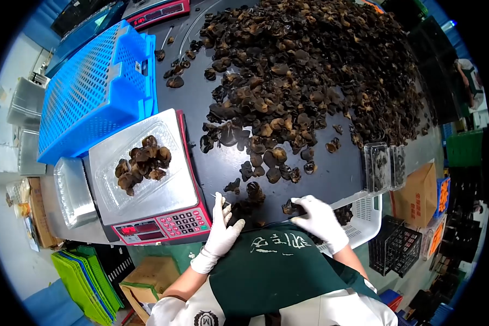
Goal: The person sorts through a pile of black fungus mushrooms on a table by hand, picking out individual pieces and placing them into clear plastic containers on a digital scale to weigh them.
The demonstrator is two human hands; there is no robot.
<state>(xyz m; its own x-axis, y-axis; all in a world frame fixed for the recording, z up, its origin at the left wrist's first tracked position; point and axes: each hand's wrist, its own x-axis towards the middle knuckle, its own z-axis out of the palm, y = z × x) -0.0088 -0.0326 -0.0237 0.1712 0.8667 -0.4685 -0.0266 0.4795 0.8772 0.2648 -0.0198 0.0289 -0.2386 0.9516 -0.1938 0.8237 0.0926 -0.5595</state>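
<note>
My left hand (223,230), in a white glove, is at the table's front edge beside the scale. Its fingers are apart, next to dark wood ear mushrooms (248,207). A thin pale sliver shows at its index fingertip; I cannot make out what it is. My right hand (318,219), also gloved, pinches a wood ear mushroom (289,207) at the table edge. On the scale (180,187) sits a clear plastic tray (110,191) with a clump of wood ear mushrooms (144,163). Beyond my hands lies a large mushroom heap (315,70).
A blue perforated crate (100,98) stands behind the scale, with stacked clear trays (73,190) to its left. Clear containers (377,167) stand at the right table edge. Below are a white basket (367,220) and black crates (394,247). Another scale (157,15) is at the back.
</note>
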